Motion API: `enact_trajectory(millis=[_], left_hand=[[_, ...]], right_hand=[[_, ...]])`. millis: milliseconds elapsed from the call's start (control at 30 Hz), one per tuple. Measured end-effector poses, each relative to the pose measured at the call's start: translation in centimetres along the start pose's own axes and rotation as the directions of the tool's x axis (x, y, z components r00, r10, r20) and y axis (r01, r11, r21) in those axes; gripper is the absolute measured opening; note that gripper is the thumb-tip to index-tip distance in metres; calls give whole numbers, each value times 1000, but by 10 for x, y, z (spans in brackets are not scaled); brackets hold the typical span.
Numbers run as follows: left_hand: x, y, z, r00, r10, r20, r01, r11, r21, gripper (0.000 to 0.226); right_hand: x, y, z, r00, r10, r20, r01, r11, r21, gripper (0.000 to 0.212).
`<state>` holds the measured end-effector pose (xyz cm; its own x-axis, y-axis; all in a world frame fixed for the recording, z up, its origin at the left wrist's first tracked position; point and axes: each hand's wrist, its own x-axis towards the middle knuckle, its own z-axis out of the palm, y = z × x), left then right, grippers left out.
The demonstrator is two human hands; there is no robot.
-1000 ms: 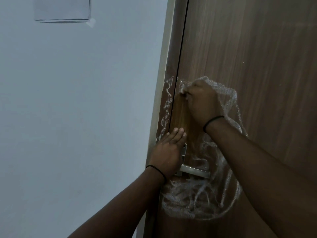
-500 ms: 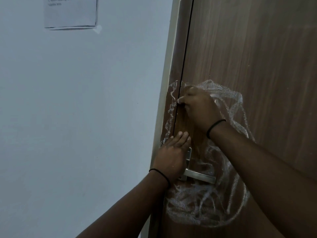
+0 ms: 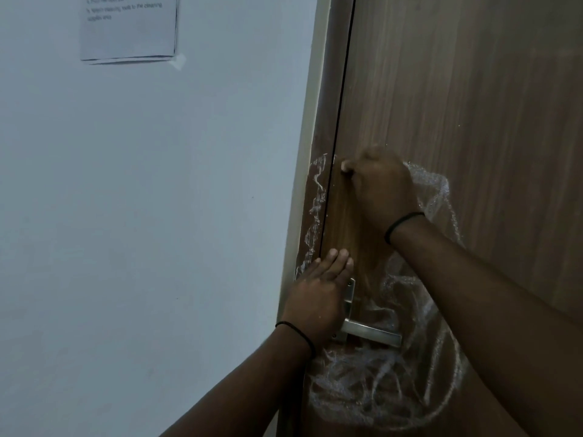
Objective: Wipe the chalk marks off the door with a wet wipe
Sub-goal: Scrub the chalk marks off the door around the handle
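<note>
Head view: right hand (image 3: 380,187) grips the wet wipe (image 3: 344,167), barely shifted since a second ago, rubbing the door (image 3: 473,105) edge; left hand (image 3: 318,294) stays flat, fingers straight. Most chalk marks (image 3: 378,386) remain

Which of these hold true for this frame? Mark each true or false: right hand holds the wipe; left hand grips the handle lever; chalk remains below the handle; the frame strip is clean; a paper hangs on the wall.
1. The right hand holds the wipe against the door. True.
2. The left hand grips the handle lever. False: it lies flat, fingers straight, beside the handle plate.
3. Chalk marks remain below the handle. True.
4. The door frame is clean. False: chalk runs down it.
5. A paper hangs on the wall. True.
</note>
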<state>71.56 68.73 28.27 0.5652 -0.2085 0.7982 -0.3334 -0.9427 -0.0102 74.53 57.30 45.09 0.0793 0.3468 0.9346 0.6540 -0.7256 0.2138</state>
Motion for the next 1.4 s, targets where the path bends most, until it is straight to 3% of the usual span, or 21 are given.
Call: enact_trajectory(millis=[100, 233, 433, 600, 733, 867, 933, 1067, 1300, 1400], left_hand=[[0, 1, 1, 1000, -9, 3, 9, 1000, 19, 65], [1, -1, -3, 1000, -5, 13, 5, 1000, 30, 64], [1, -1, 0, 1000, 8, 23, -9, 999, 48, 64], [2, 2, -3, 1000, -5, 14, 4, 998, 70, 58], [11, 8, -20, 997, 12, -80, -8, 998, 54, 43], [29, 5, -34, 979, 35, -198, -21, 997, 76, 50], [43, 5, -39, 984, -10, -178, 28, 994, 101, 54], [61, -3, -37, 995, -52, -87, 68, 981, 183, 58], [67, -2, -30, 992, -106, -61, 117, 968, 222, 58], [68, -1, -33, 991, -127, -48, 135, 967, 217, 57]], right_hand=[[19, -12, 9, 1000, 12, 8, -12, 1000, -19, 23], [-6, -20, 15, 985, -123, 121, 122, 992, 17, 21], [2, 8, 4, 997, -4, -73, 3, 1000, -11, 16], [-30, 7, 0, 997, -53, 53, 55, 998, -35, 19], [-48, 17, -19, 998, -37, 51, 39, 999, -37, 14], [-10, 33, -28, 997, 62, -35, -63, 998, -22, 18], [2, 24, -26, 998, 67, 4, -66, 998, -12, 20], [-21, 17, -24, 987, -86, 132, 88, 996, -7, 20], [-2, 37, -27, 998, 58, -13, -59, 996, -62, 24], [-13, 28, -26, 998, -4, 58, 5, 1000, -27, 25]])
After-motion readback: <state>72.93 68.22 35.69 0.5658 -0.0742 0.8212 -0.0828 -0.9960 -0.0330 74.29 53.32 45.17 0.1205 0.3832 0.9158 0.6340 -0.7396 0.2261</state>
